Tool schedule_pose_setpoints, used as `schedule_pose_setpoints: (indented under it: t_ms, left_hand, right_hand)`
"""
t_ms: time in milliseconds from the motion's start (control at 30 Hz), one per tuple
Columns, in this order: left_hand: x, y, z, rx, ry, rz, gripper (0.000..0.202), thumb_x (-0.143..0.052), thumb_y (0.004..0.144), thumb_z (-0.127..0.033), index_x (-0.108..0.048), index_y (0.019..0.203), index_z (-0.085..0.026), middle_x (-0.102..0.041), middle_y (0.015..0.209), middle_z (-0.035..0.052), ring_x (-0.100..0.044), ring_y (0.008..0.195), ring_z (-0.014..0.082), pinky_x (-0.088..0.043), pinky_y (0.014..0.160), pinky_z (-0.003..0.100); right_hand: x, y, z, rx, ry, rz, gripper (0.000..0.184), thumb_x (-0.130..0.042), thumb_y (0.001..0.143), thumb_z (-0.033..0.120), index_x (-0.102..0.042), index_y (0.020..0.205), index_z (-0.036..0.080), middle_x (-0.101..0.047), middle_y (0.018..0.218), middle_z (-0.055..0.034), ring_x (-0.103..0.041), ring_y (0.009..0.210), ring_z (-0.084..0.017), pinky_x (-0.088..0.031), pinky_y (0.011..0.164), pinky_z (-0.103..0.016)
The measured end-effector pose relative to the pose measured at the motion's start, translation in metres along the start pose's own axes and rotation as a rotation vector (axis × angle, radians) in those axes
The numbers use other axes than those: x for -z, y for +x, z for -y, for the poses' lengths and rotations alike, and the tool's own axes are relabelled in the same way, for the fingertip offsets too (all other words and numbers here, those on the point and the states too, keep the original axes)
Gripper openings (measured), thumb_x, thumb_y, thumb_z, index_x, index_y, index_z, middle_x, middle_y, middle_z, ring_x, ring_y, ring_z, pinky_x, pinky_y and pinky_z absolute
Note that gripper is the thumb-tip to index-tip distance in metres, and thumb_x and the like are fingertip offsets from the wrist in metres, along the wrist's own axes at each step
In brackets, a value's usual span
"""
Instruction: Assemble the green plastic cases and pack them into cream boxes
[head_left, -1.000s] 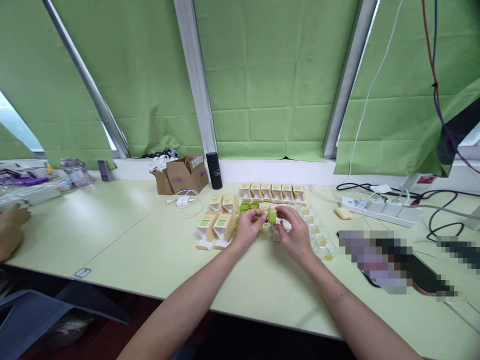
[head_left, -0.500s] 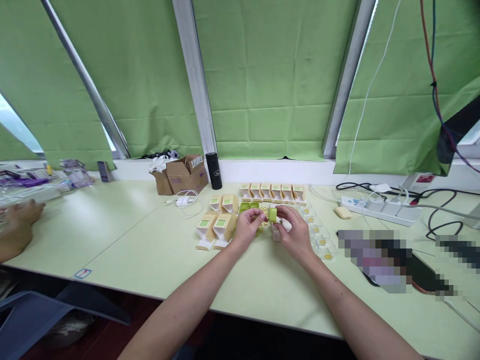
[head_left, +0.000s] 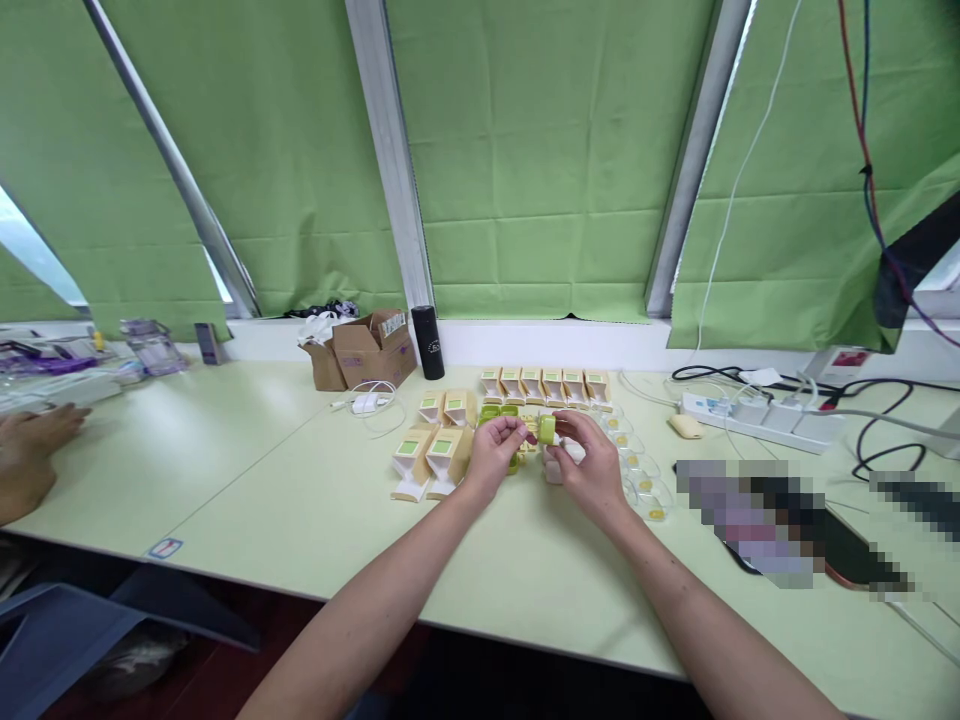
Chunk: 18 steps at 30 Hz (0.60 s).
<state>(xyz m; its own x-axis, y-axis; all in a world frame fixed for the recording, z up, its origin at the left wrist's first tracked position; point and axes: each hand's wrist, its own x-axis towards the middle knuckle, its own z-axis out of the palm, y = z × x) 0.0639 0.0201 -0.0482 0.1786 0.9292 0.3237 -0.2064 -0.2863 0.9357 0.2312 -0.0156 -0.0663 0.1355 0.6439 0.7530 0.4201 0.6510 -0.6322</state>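
My right hand [head_left: 592, 462] grips a small lime-green block-shaped piece [head_left: 547, 430] between thumb and fingers. My left hand [head_left: 494, 452] is closed in a pinch just left of that piece; whatever its fingertips hold is too small to name. More green pieces [head_left: 500, 411] lie behind my left hand, partly hidden by it. White pieces [head_left: 553, 470] sit under my right hand. Clear plastic covers with yellow centres [head_left: 643, 484] form a column to the right. Open cream boxes with green windows [head_left: 448, 455] stand on the left.
More cream boxes [head_left: 542, 386] stand in a row at the back. A cardboard box [head_left: 375, 350] and a black bottle [head_left: 427, 343] are near the wall. A power strip [head_left: 765, 420] with cables lies right, phones [head_left: 847, 540] in front. Another person's hands [head_left: 41, 445] are at far left.
The green piece has turned and shifted very slightly between my hands, which otherwise keep their place. At far left, the other person's hands have moved a little.
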Motion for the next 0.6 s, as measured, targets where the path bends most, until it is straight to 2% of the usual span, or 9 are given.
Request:
schedule_pose_setpoints:
  t_ms: [67,167,267,433,500,600]
  left_hand:
    - [0.001,0.001,0.001,-0.013,0.004,-0.009,0.034,-0.084,0.080,-0.049,-0.071,0.083,-0.017,-0.076,0.078,0.0052,-0.068,0.073,0.0164,-0.054,0.075,0.030]
    - [0.004,0.002,0.003,-0.059,0.027,-0.038,0.033,-0.081,0.084,-0.046,-0.072,0.097,-0.017,-0.077,0.086,0.0066,-0.072,0.083,0.0192,-0.054,0.082,0.032]
    - [0.007,0.000,0.002,-0.180,0.154,-0.065,0.033,-0.078,0.087,-0.037,-0.071,0.113,-0.018,-0.077,0.101,0.0094,-0.072,0.100,0.0228,-0.053,0.090,0.035]
    - [0.009,-0.007,-0.005,-0.411,0.469,-0.019,0.042,-0.079,0.084,-0.023,-0.071,0.125,-0.024,-0.070,0.126,0.0117,-0.055,0.133,0.0317,-0.046,0.111,0.047]
    - [0.008,-0.010,-0.006,-0.461,0.537,0.021,0.048,-0.080,0.083,-0.019,-0.070,0.129,-0.026,-0.069,0.133,0.0112,-0.047,0.139,0.0338,-0.042,0.118,0.053]
    - [0.007,-0.011,-0.005,-0.504,0.592,0.066,0.054,-0.078,0.085,-0.016,-0.067,0.136,-0.028,-0.068,0.138,0.0102,-0.044,0.140,0.0348,-0.039,0.121,0.057]
  right_hand:
    - [0.001,0.000,0.000,0.006,-0.007,-0.008,0.042,-0.065,0.085,0.015,-0.067,0.125,0.025,-0.072,0.122,-0.0093,-0.074,0.103,-0.027,-0.066,0.095,-0.050]
    - [0.002,0.001,-0.001,0.030,-0.031,-0.023,0.042,-0.066,0.086,0.016,-0.066,0.127,0.025,-0.071,0.125,-0.0100,-0.073,0.107,-0.028,-0.066,0.094,-0.049]
    - [0.004,0.001,-0.001,0.086,-0.070,-0.016,0.042,-0.065,0.089,0.018,-0.066,0.131,0.026,-0.069,0.128,-0.0109,-0.069,0.116,-0.029,-0.064,0.098,-0.051]
    - [0.007,-0.001,0.001,0.204,-0.173,0.037,0.051,-0.060,0.093,0.015,-0.060,0.143,0.029,-0.063,0.134,-0.0128,-0.064,0.127,-0.032,-0.060,0.106,-0.055]
    - [0.007,-0.001,0.001,0.232,-0.199,0.065,0.056,-0.058,0.095,0.014,-0.055,0.149,0.029,-0.061,0.136,-0.0137,-0.062,0.129,-0.033,-0.059,0.107,-0.056]
    - [0.008,-0.001,0.000,0.258,-0.218,0.091,0.057,-0.056,0.097,0.015,-0.049,0.152,0.029,-0.062,0.137,-0.0144,-0.062,0.130,-0.033,-0.058,0.108,-0.057]
